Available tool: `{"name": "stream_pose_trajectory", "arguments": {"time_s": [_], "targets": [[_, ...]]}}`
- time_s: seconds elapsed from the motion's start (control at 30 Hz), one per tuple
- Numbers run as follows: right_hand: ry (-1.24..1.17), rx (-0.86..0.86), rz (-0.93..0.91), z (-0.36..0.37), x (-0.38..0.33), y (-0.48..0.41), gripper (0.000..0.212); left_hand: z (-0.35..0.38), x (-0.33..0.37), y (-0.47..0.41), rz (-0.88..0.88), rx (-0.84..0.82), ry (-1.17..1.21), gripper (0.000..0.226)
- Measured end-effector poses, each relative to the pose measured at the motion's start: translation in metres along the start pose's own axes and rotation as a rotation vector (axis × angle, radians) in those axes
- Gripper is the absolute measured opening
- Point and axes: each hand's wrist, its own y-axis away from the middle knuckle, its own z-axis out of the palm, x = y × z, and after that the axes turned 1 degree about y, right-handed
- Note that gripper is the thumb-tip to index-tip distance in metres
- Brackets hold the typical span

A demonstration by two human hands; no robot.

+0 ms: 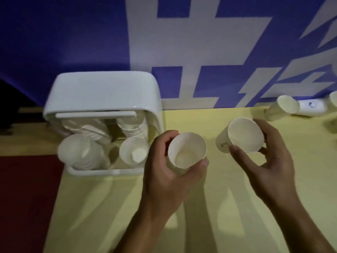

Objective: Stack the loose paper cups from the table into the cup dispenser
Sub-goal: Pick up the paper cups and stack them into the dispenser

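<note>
1. Table (209,207): pale yellow top. A dark red surface (27,198) lies beyond its left edge. A blue banner (73,33) with large white characters stands behind its far edge.

2. Dispenser (102,94): white, with a rounded top. It sits at the table's far left corner, open side toward the near edge.
   - Left stack (80,152): nested cups leaning, mouths toward the near edge.
   - Right stack (134,150): the same, long axis running from far and high to near and low. Its front cup shows its base through the open mouth.

3. First cup (186,150): held above the table just right of the dispenser. It is nearly upright, mouth up toward the camera, base down.

4. Left hand (169,172): curled round the first cup, thumb on the near side of the rim, fingers on the far left side.

5. Second cup (244,136): held to the right of the first and apart from it. It is tilted, mouth facing near and up, base pointing down and to the left. A small printed mark shows on its side.

6. Right hand (269,157): grips the second cup, thumb at the near rim, fingers round the right side.

7. Lying cup (282,107): on its side near the table's far right corner, mouth toward the right.

8. Marked cup (311,106): on its side just right of the lying cup, long axis along the far edge, blue mark on its wall.

9. Cut-off cup (334,101): at the picture's right border, only partly in view.
</note>
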Motion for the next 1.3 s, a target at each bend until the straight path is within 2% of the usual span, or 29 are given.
{"name": "stream_pose_trajectory", "arguments": {"time_s": [0.2, 0.37, 0.63, 0.9, 1.13, 1.3], "targets": [[-0.044, -0.161, -0.076, 0.071, -0.055, 0.041, 0.058, -0.089, -0.011, 0.005, 0.055, 0.125, -0.047, 0.065], [-0.036, -0.203, -0.107, 0.102, -0.071, 0.055, 0.061, -0.120, -0.013, -0.003, 0.115, 0.193, -0.095, 0.063], [-0.060, -0.175, -0.054, 0.100, -0.072, 0.064, 0.062, -0.115, -0.035, -0.022, 0.101, 0.194, -0.030, 0.075], [-0.072, -0.154, -0.005, 0.094, -0.064, 0.065, 0.058, -0.105, -0.041, -0.028, 0.146, 0.158, -0.021, 0.065], [-0.078, -0.154, 0.017, 0.095, -0.059, 0.065, 0.061, -0.099, -0.068, -0.031, 0.131, 0.094, -0.237, 0.069], [-0.051, -0.170, 0.010, 0.101, -0.057, 0.063, 0.060, -0.096, -0.077, -0.031, 0.137, 0.126, -0.321, 0.067]]}}
